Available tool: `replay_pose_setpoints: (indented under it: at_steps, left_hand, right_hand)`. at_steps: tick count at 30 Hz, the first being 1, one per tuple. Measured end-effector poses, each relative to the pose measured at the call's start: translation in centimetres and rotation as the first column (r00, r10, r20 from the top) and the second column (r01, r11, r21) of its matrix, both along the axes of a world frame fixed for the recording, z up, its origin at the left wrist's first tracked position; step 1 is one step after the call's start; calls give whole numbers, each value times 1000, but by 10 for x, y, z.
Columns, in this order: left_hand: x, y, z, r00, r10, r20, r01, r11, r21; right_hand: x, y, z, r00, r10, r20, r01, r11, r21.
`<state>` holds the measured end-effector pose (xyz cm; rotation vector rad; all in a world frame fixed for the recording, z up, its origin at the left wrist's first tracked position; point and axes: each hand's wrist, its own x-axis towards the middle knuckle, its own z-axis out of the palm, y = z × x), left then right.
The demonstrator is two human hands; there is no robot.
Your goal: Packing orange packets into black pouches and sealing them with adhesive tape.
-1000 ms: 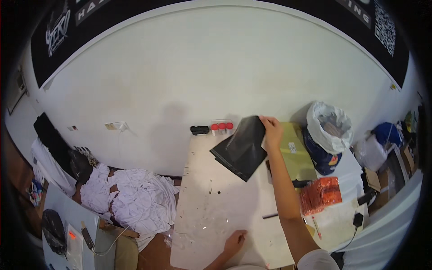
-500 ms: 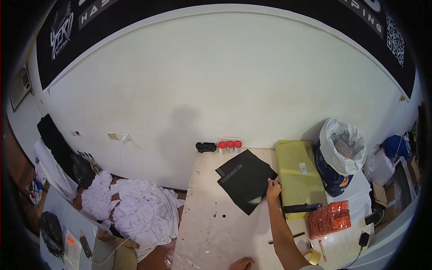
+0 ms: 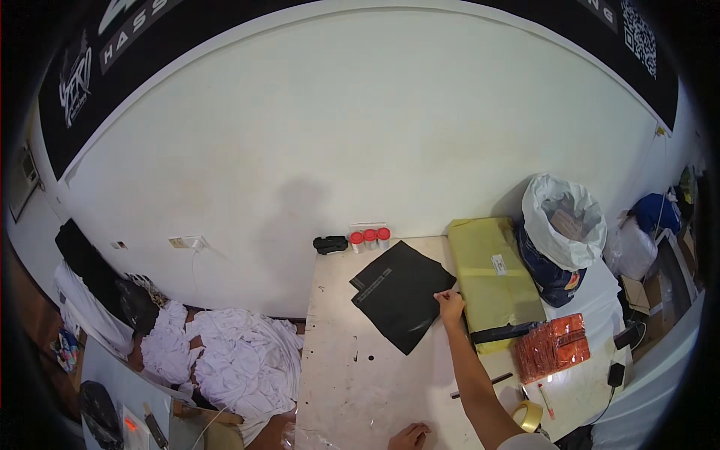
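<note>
A flat black plastic bag (image 3: pixel 401 294) lies on the white worktable (image 3: pixel 352 382), a second black bag under it, both skewed toward the far end. My right hand (image 3: pixel 451 305) reaches forward and pinches the bag's right edge. My left hand (image 3: pixel 409 436) rests on the table at the near edge, fingers curled, holding nothing that I can see.
A yellow-green flat package (image 3: pixel 493 279) lies right of the bags, a black strip and an orange mesh pack (image 3: pixel 553 347) nearer. A tape roll (image 3: pixel 526 415), red-capped jars (image 3: pixel 369 238), a white-lined bin (image 3: pixel 561 225) and a white cloth pile (image 3: pixel 225 360) surround the table.
My right hand brought the black bag down from the air and laid it flat on the table. The view tilted so my left hand sits lower in the picture.
</note>
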<state>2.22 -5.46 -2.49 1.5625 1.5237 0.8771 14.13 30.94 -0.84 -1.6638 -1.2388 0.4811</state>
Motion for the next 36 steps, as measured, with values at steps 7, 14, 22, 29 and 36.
replay_pose_setpoints:
  at_steps: [7, 14, 22, 29, 36]
  left_hand:
    - [2, -1, -6, 1000, -22, -1, 22, 1000, 15]
    - [0, -2, 0, 999, -9, 38, 9, 1000, -9]
    - [1, -1, 0, 1000, -11, 23, 12, 999, -52]
    - [-3, 1, 0, 999, -45, -26, 45, 999, 26]
    - [1, -3, -10, 998, -58, -37, 59, 998, 33]
  right_hand:
    - [4, 6, -10, 999, -7, 33, 7, 1000, 1]
    - [8, -9, 2, 974, 92, 205, -72, 992, -100]
    - [1, -14, 17, 951, 50, 306, -26, 996, -81]
    - [-10, -24, 35, 868, -11, 496, -75, 985, 154]
    - [0, -17, 16, 869, 31, 493, -236, 903, 360]
